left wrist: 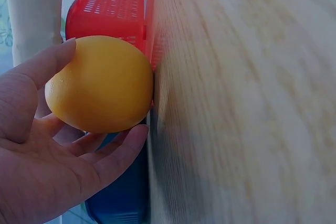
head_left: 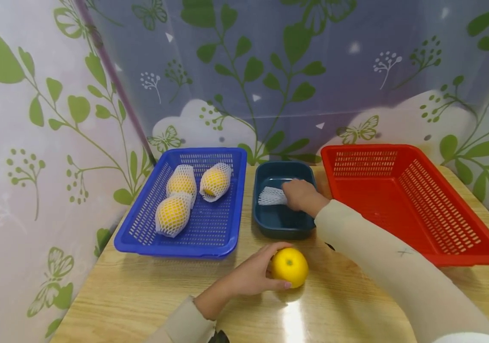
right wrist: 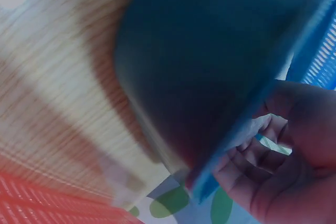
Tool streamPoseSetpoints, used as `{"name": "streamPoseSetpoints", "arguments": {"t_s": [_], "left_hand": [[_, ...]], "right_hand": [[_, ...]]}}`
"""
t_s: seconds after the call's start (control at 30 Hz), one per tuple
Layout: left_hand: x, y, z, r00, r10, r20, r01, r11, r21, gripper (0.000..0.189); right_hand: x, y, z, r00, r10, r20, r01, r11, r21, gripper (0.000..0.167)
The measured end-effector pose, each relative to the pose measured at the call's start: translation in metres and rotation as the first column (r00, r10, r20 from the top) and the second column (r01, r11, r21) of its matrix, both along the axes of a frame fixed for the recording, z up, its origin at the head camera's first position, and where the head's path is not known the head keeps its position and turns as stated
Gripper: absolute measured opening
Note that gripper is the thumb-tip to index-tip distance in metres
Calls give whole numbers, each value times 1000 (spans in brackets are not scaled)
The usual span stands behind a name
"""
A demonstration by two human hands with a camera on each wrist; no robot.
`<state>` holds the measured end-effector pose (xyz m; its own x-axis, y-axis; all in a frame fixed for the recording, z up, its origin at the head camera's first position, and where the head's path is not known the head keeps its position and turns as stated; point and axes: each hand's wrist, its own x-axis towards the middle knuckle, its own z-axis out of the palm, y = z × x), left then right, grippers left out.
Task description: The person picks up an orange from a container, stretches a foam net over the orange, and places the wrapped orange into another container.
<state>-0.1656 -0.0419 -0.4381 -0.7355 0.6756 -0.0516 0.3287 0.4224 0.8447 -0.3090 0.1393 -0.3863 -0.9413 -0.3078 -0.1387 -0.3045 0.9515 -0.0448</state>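
On the tabletop in front of the dark teal basin (head_left: 284, 232) sits a bare yellow-orange citrus fruit, which looks like an orange (head_left: 290, 267). My left hand (head_left: 254, 271) holds it from the left, thumb on the near side and fingers curved round the far side; the left wrist view shows the orange (left wrist: 102, 85) between thumb and fingers. Inside the basin, my right hand (head_left: 303, 196) pinches a white foam net sleeve (head_left: 272, 196) by its right end. In the right wrist view the basin wall hides most of the sleeve.
To the left stands a blue basket (head_left: 214, 228) with three fruits in foam nets, one of them a netted fruit (head_left: 173, 215) near its front. A red basket (head_left: 373, 200) is at the right, beneath the right forearm. Patterned curtain (head_left: 244, 95) hangs behind the wooden table (head_left: 111, 295).
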Motion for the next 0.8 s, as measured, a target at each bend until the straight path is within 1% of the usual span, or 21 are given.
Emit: {"name": "streamPoseSetpoints", "arguments": {"t_s": [0.13, 0.23, 0.4, 0.53, 0.63, 0.8], "left_hand": [[-1, 0, -2, 1000, 0, 6, 0, 1000, 0, 71], [-1, 1, -3, 1000, -4, -10, 4, 1000, -5, 72], [-2, 2, -4, 999, -12, -36, 12, 1000, -16, 73], [-1, 2, -3, 999, -17, -37, 16, 1000, -18, 75], [-1, 2, -3, 999, -18, -47, 17, 999, -29, 75], [0, 2, -2, 996, -18, -84, 14, 999, -44, 76]], "right_hand": [[4, 0, 10, 999, 20, -36, -21, 999, -43, 29], [8, -2, 17, 997, 45, -67, -49, 996, -71, 29], [17, -3, 30, 994, 67, -83, -76, 990, -118, 29], [27, 0, 40, 993, 64, -97, -80, 983, -165, 20], [36, 5, 47, 990, 61, -125, -83, 981, -177, 15], [49, 13, 54, 981, 98, -168, -132, 971, -201, 11]]}}
